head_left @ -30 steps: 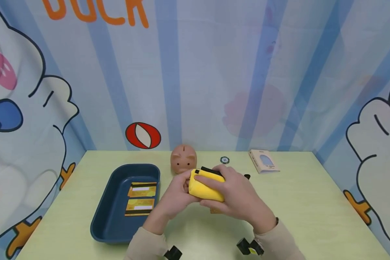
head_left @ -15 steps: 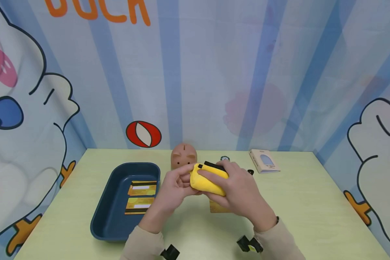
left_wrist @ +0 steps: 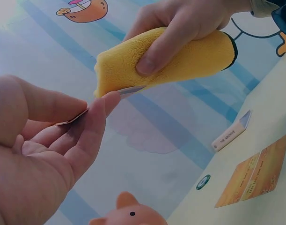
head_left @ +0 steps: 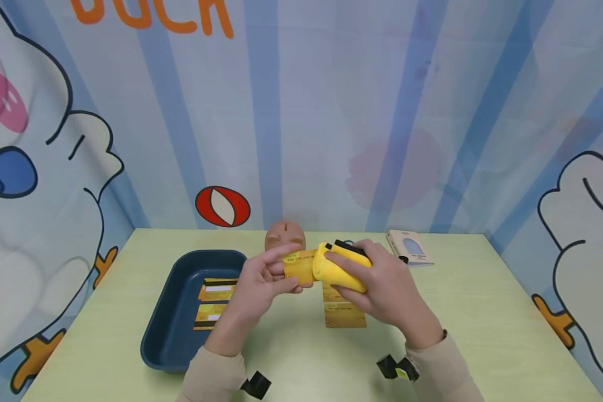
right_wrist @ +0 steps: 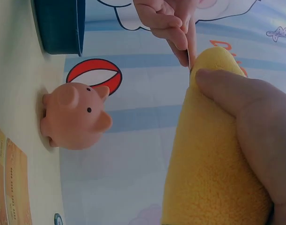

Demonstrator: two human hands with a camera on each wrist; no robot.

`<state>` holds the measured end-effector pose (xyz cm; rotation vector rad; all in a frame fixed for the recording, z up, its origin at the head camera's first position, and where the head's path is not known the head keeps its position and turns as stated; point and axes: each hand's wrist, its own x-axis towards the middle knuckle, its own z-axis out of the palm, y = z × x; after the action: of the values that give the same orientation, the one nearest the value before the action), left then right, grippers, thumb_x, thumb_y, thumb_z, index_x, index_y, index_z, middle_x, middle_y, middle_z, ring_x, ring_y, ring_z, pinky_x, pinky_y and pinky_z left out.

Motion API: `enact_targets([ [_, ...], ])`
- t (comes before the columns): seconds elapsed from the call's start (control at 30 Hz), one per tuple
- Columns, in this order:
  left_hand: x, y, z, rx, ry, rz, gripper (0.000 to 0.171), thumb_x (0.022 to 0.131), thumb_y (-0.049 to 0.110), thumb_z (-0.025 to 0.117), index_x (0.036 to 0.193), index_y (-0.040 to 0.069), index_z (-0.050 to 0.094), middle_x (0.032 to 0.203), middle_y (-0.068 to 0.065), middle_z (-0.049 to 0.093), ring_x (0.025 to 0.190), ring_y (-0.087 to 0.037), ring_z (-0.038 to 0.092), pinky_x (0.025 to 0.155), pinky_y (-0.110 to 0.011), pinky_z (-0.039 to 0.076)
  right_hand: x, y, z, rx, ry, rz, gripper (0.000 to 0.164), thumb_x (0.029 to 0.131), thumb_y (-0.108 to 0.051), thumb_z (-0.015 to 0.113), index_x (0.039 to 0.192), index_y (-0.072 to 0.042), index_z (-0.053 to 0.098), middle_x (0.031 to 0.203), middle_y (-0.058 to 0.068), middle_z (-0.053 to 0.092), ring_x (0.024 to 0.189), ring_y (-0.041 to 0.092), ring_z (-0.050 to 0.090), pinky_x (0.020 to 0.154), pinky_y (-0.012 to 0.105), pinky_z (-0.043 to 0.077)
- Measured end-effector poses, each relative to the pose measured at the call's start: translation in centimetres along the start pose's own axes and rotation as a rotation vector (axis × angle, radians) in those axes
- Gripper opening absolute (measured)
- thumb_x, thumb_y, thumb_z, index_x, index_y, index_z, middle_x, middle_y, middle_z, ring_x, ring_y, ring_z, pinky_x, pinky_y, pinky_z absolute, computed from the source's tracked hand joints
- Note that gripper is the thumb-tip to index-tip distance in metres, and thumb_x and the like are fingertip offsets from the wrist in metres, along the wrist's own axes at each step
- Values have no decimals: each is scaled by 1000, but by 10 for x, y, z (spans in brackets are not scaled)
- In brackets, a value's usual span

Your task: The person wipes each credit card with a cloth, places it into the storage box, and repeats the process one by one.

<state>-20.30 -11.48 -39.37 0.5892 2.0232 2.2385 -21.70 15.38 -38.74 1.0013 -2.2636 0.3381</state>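
In the head view, my left hand [head_left: 256, 285] pinches a gold bank card [head_left: 297, 267] between thumb and fingers, its face toward the head camera. My right hand [head_left: 394, 293] grips a folded yellow cloth [head_left: 336, 273] with black edging, fluffy as seen in the right wrist view. The cloth's left end overlaps the card's right side. More gold cards [head_left: 345, 316] lie on the table beneath the cloth, partly hidden by it and the right hand. Two groups of cards [head_left: 216, 291] with black stripes lie in the blue tray [head_left: 164, 335] at left.
Behind the left hand stands a pink piggy bank [head_left: 285, 230], partly covered by the fingers. A small box [head_left: 408, 247] lies at the back right. A round chip [left_wrist: 203, 182] is on the table near the cards. A printed curtain [head_left: 321, 111] closes off the back.
The cloth and right hand have moved right, and the gold card in my left hand now shows beside the cloth. More of the cards on the table has come into view.
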Motion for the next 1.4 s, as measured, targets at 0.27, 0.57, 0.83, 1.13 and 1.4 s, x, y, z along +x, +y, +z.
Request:
enact_targets([
  [0.27,0,3,-3,-14,3,-13,58,97,-14,61,152,2,52,132,-30,67,95,-33,79,82,-33,64,-2,10,-5,-24,36,11,54,90,-40,82,141,-32,67,113,20,63,81,29,61,60,42,56],
  [0.57,3,-8,0,40,-21,-24,62,99,-13,59,155,9,48,134,-29,66,102,-36,77,83,-36,64,-7,21,-10,4,69,106,67,83,-33,89,145,-30,65,112,21,61,80,27,59,60,38,52],
  [0.83,3,-13,2,113,67,-50,40,104,-4,55,143,2,61,134,-23,68,111,-38,73,84,-36,64,-8,23,-13,20,87,126,70,82,-32,89,147,-31,63,112,21,60,80,27,56,60,37,48],
  [1.13,5,-17,5,133,160,-28,27,106,-1,56,126,0,74,128,-15,69,115,-35,71,90,-36,62,-8,23,-17,42,96,144,69,81,-32,90,146,-32,65,113,20,61,83,29,57,60,37,48],
  [1.4,5,-18,6,142,168,-8,26,106,-2,55,121,0,76,130,-14,70,116,-27,69,94,-35,60,-8,23,-19,56,101,149,68,81,-31,90,144,-31,66,113,19,62,85,29,58,61,37,48],
])
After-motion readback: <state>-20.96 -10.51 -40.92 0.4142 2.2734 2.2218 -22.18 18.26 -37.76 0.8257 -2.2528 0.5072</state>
